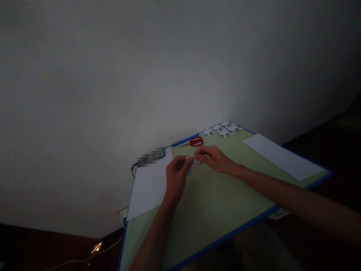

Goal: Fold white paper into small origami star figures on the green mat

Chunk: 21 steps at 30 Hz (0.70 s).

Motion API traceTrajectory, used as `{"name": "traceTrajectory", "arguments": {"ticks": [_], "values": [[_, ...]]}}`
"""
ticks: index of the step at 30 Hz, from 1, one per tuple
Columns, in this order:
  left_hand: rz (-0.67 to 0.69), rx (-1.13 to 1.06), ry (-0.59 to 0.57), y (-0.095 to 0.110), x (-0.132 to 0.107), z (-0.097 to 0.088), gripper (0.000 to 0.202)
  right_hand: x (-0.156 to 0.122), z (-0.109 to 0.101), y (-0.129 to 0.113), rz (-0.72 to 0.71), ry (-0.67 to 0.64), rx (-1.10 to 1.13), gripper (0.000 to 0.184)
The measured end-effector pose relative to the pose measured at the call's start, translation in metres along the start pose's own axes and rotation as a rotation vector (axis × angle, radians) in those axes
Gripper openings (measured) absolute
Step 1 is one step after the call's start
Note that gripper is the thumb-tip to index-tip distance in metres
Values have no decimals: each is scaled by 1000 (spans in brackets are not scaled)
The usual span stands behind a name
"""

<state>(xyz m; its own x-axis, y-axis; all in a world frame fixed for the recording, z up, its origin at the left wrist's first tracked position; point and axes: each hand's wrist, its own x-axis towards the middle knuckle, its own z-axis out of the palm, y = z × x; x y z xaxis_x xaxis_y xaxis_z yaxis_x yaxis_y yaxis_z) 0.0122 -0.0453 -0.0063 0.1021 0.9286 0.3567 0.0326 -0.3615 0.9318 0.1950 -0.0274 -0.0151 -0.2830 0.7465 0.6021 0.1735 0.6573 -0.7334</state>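
A small piece of folded white paper (192,168) is held up over the middle of the table. My left hand (177,175) pinches it from the left, thumb across its face. On its upper right edge, the fingers of my right hand (211,158) are closed. Part of the paper is hidden behind the fingers, and its exact shape cannot be made out. Just beyond my hands lie scissors (196,141) with red handles, their blades pointing left. Several folded white paper pieces (224,132) with pointed tips sit together at the far corner.
The pale green table (222,203) has a blue edge and stands against a grey wall (141,75). White sheets (149,192) lie at the left, a white paper strip (282,156) at the right. A phone-like device (160,152) with a cable rests at the back left.
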Motion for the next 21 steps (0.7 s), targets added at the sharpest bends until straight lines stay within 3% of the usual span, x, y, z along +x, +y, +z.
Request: {"name": "traceTrajectory", "arguments": {"ticks": [4, 7, 10, 14, 21], "values": [[65, 83, 15, -1, -1, 0, 24, 0, 0, 1, -4, 16, -26, 24], [180, 249, 83, 0, -1, -1, 20, 1, -2, -1, -53, 82, -63, 13], [298, 381, 129, 1, -1, -2, 16, 0, -5, -5, -144, 119, -123, 15], [429, 442, 126, 2, 0, -3, 11, 0, -6, -6, -263, 164, -194, 10], [575, 520, 138, 4, -2, -1, 7, 0, -6, -4, -324, 228, -238, 5]]}}
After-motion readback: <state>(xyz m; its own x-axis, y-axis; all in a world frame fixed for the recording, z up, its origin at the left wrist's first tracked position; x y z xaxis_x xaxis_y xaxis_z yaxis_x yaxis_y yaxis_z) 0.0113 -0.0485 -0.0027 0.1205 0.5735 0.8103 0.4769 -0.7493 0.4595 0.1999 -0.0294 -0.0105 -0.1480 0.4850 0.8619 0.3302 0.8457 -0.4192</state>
